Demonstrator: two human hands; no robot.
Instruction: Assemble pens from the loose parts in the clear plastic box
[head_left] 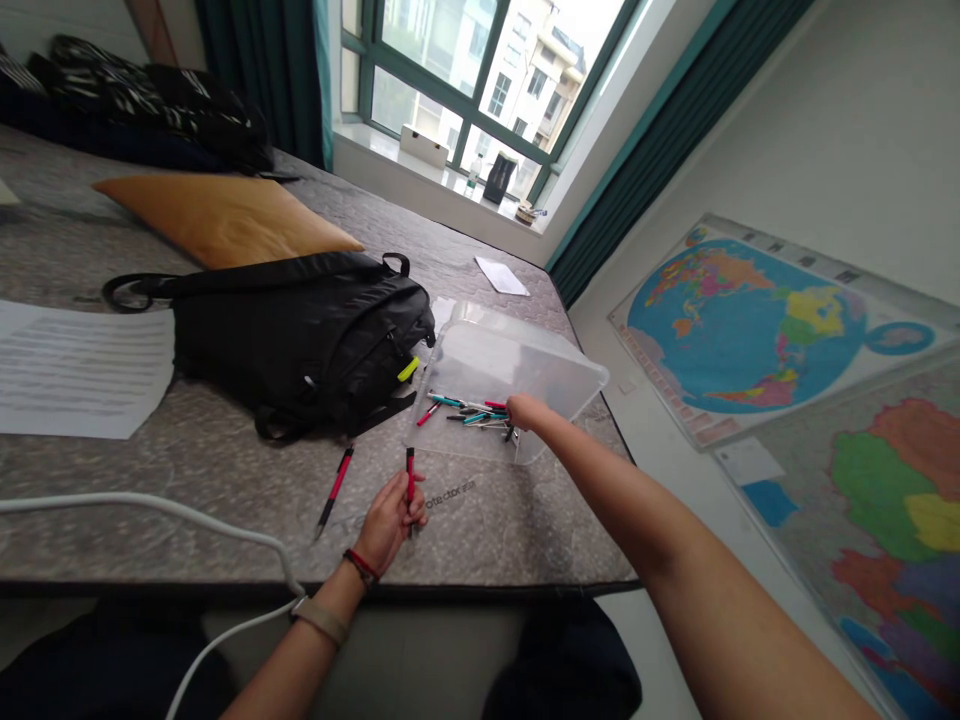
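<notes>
A red-and-black pen [410,468] is clasped in my left hand [388,515], apart from my right hand [523,412] (grip unclear).

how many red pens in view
4: a red pen in the left hand, another lying left of it, a third and fourth in the clear bin; more may be hidden.

Your right hand [525,411] covers some pens [474,414] in the clear bin [517,355], its grip hidden from you. At left, the sheet [82,372] is cut off, its lines illegible.
</notes>
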